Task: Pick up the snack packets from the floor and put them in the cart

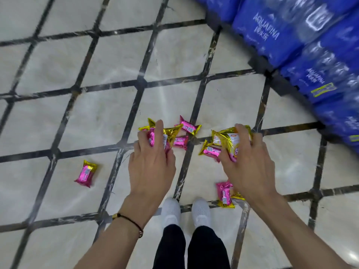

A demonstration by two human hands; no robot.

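Pink and gold snack packets lie scattered on the tiled floor. My left hand grips a pink and gold packet, held above the floor. My right hand clutches a bunch of packets. Loose packets remain on the floor: one at the left, two beyond my left hand, and one beside my right shoe, partly hidden by my right wrist. No cart is in view.
Stacked blue shrink-wrapped packs of water bottles fill the upper right. My two white shoes stand at the bottom middle. The floor is pale tile with dark grout lines.
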